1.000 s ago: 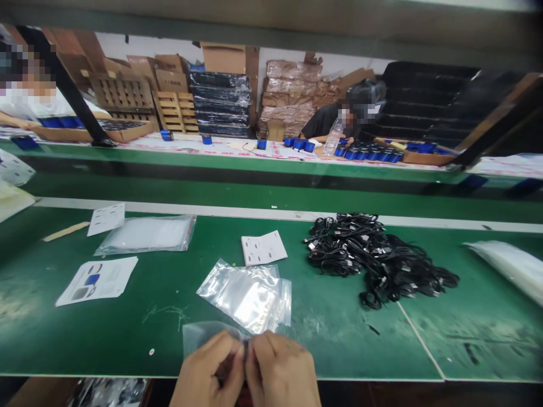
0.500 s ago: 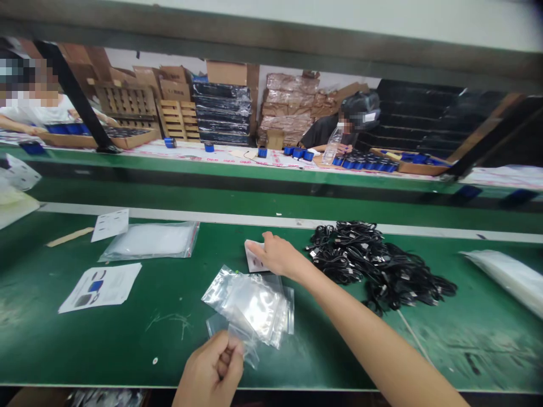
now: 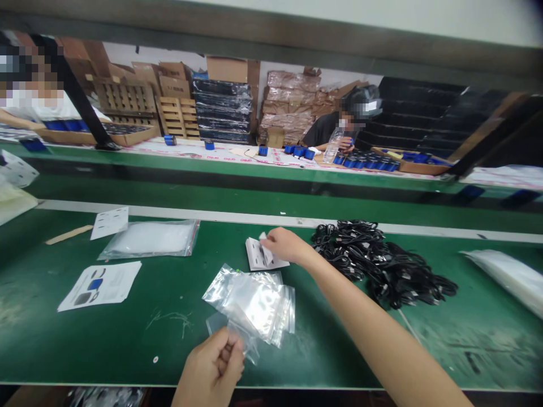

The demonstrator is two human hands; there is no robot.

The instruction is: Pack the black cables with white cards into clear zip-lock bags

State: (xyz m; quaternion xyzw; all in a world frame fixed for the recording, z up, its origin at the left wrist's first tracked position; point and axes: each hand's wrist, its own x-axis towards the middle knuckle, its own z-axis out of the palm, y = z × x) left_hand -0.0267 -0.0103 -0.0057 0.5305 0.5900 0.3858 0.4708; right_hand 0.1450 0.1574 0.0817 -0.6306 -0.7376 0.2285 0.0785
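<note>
A green bench (image 3: 339, 353) is spread with clear zip bags (image 3: 250, 302), a leaflet (image 3: 99, 285) and a heap of black cables (image 3: 382, 260); a second bench (image 3: 254, 169) and stacked cartons (image 3: 227, 69) lie beyond. Since the earlier frame, the right hand (image 3: 288, 246) has been moved further onto a white card (image 3: 258, 254), though whether it is gripped cannot be told. A small clear bag (image 3: 223, 325) is pinched in the left hand (image 3: 211, 362), near the bench's front edge. Open bench is left at lower right.
</note>
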